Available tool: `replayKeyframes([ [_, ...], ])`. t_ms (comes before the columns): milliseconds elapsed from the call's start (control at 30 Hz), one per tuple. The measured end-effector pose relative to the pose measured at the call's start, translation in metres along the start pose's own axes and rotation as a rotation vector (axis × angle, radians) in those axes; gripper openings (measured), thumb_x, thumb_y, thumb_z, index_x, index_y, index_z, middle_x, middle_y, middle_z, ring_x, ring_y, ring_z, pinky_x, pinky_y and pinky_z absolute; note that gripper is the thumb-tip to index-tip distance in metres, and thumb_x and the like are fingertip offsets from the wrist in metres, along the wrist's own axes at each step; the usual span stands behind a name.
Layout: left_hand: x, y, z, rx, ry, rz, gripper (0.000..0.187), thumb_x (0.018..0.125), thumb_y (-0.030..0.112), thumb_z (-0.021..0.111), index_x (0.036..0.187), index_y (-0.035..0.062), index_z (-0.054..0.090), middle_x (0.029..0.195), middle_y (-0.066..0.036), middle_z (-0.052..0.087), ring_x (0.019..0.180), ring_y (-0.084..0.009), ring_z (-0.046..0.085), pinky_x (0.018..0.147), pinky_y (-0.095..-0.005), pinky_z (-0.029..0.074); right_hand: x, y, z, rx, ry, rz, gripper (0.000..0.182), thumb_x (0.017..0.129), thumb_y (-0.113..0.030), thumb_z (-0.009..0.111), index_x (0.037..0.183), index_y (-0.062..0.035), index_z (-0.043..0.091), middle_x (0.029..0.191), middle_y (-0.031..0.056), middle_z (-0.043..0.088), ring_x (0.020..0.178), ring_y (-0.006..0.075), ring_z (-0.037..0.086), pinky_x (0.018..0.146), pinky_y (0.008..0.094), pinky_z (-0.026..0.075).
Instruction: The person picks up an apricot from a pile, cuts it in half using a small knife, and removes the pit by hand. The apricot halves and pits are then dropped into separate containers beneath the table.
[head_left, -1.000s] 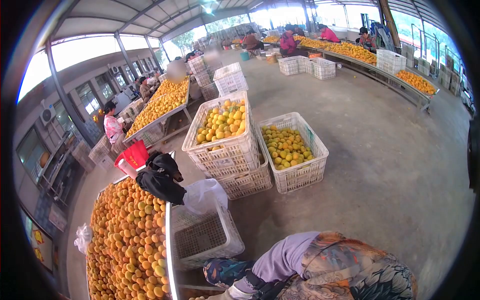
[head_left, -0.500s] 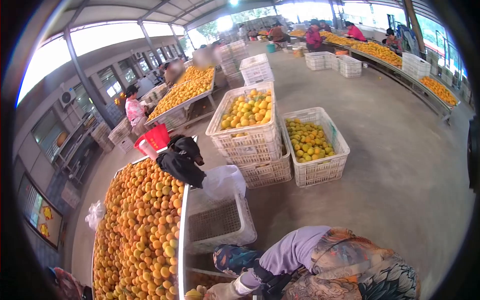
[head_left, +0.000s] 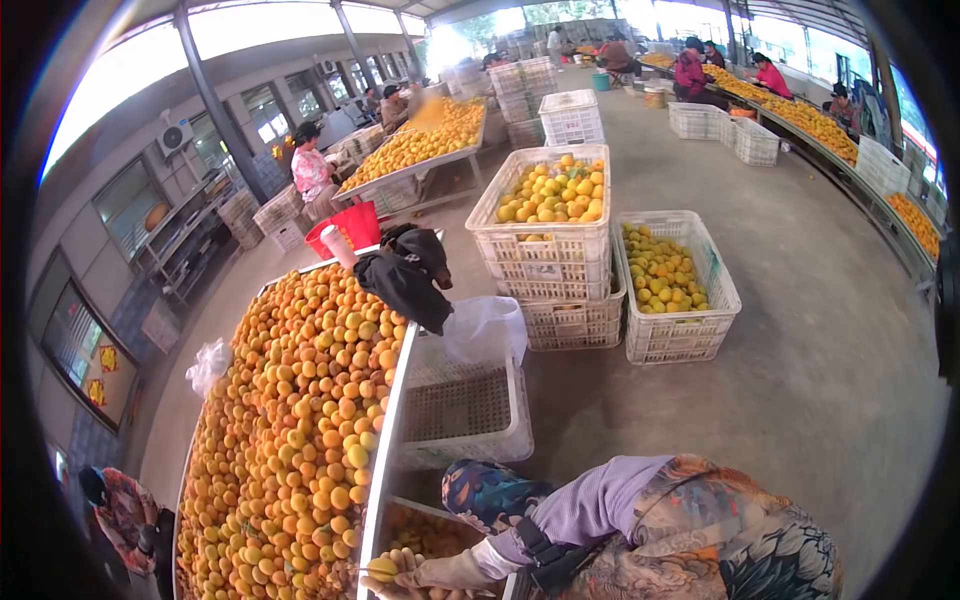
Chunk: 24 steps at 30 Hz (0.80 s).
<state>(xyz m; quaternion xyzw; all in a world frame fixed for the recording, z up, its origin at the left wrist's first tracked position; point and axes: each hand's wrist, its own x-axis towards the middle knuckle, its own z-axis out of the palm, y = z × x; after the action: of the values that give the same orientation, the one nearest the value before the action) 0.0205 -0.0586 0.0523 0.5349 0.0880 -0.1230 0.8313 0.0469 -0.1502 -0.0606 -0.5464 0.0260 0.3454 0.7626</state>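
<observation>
Comparing the head view with the picture from one second ago, you have turned your head to the left and down: the long table of oranges (head_left: 290, 420) now fills much more of the frame, and the stacked white crates (head_left: 552, 235) of yellow fruit have slid to the right. Your gloved hand, which was only at the bottom edge then, is now fully inside the picture. I judge this means you are back at the sorting, with your attention on the fruit close to you and not on the hall.

Your left hand (head_left: 425, 573) sits at the bottom of the frame, in a pale glove, just beside the metal rim of the table. The fingers (head_left: 392, 562) are curled around a yellow-green orange (head_left: 380, 569), so the hand is closed on this fruit; it lies over the crate of oranges (head_left: 425, 530) below the table edge. Your right hand does not show in this view.

Next to your arm stands an empty white crate (head_left: 465, 410) with a clear plastic bag (head_left: 485, 328) hanging over its corner. A black garment (head_left: 408, 280) lies on the far end of the table, near a red bucket (head_left: 345, 228). Other people work at the further tables.
</observation>
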Motion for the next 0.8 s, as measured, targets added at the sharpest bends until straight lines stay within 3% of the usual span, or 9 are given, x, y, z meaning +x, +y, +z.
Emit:
replayKeyframes([
  [67,-0.009,0.004,0.005,0.014,0.005,0.067,0.051,0.093,0.054,0.036,0.113,0.0109,0.053,0.105,-0.009,0.059,0.092,-0.0222,0.055,0.081,-0.0344,0.047,0.006,0.003,0.005,0.003,-0.020,0.009,0.051,0.089,-0.060,0.039,0.118,-0.0205,0.054,0.069,-0.0055,0.053,0.057,0.0126,0.048,0.047,0.0291,0.039],
  [167,0.019,-0.019,-0.038,0.029,-0.031,0.038,0.048,0.094,0.052,0.037,0.112,0.0103,0.052,0.106,-0.008,0.058,0.090,-0.0221,0.055,0.079,-0.0362,0.048,0.016,0.002,0.016,0.011,-0.044,0.021,0.052,0.089,-0.061,0.039,0.120,-0.0207,0.054,0.070,-0.0057,0.053,0.057,0.0126,0.049,0.048,0.0291,0.040],
  [200,0.034,-0.028,-0.065,0.075,-0.093,-0.018,0.046,0.094,0.050,0.037,0.112,0.0101,0.052,0.107,-0.008,0.056,0.091,-0.0217,0.055,0.079,-0.0363,0.047,-0.016,-0.024,0.026,0.040,-0.030,0.113,0.039,0.092,-0.055,0.040,0.099,-0.0201,0.056,0.057,-0.0057,0.041,0.048,0.0114,0.041,0.045,0.0252,0.034],
  [400,0.017,-0.023,-0.044,0.058,-0.041,0.042,0.046,0.094,0.050,0.038,0.112,0.0103,0.052,0.108,-0.008,0.055,0.090,-0.0220,0.055,0.076,-0.0352,0.048,-0.040,-0.042,0.028,0.341,-0.237,0.281,0.037,0.093,-0.053,0.041,0.077,-0.0202,0.047,0.053,-0.0072,0.024,0.041,0.0080,0.024,0.040,0.0249,0.023],
  [500,0.007,-0.020,-0.030,0.050,-0.014,0.076,0.046,0.094,0.050,0.038,0.112,0.0104,0.052,0.109,-0.008,0.055,0.089,-0.0221,0.055,0.074,-0.0346,0.048,-0.039,-0.038,0.029,0.320,-0.278,0.242,0.038,0.091,-0.056,0.039,0.080,-0.0205,0.047,0.052,-0.0062,0.026,0.041,0.0089,0.026,0.039,0.0243,0.024],
  [567,-0.002,-0.018,-0.035,0.046,0.032,0.105,0.046,0.094,0.050,0.038,0.112,0.0104,0.052,0.109,-0.008,0.055,0.089,-0.0222,0.055,0.073,-0.0342,0.049,-0.033,-0.033,0.019,0.281,-0.458,0.191,0.032,0.095,-0.043,0.042,0.090,-0.0152,0.056,0.055,-0.0039,0.042,0.044,0.0102,0.040,0.040,0.0247,0.030],
  [600,0.010,-0.025,-0.056,-0.065,0.004,0.035,0.038,0.095,0.039,0.044,0.114,0.0071,0.051,0.110,-0.012,0.054,0.092,-0.0254,0.055,0.072,-0.0361,0.051,-0.024,-0.025,0.031,0.043,-0.123,0.123,0.032,0.082,-0.052,0.050,0.072,-0.0217,0.052,0.052,-0.0072,0.038,0.038,0.0076,0.029,0.036,0.0265,0.025],
  [633,0.029,-0.042,-0.080,-0.287,-0.133,0.139,0.038,0.096,0.030,0.045,0.123,0.0029,0.046,0.113,-0.011,0.056,0.100,-0.0224,0.056,0.089,-0.0360,0.046,-0.050,-0.049,0.022,0.034,-0.278,0.190,0.027,0.080,-0.046,0.051,0.071,-0.0203,0.053,0.053,-0.0068,0.041,0.037,0.0078,0.031,0.035,0.0262,0.025],
  [800,0.009,-0.023,-0.055,0.355,0.118,0.394,0.034,0.089,0.012,0.053,0.121,-0.0002,0.050,0.112,-0.010,0.057,0.099,-0.0186,0.055,0.089,-0.0297,0.044,-0.058,-0.081,0.001,0.158,0.091,0.057,0.033,0.089,-0.047,0.050,0.082,-0.0164,0.058,0.047,-0.0018,0.042,0.035,0.0087,0.037,0.030,0.0253,0.025],
])
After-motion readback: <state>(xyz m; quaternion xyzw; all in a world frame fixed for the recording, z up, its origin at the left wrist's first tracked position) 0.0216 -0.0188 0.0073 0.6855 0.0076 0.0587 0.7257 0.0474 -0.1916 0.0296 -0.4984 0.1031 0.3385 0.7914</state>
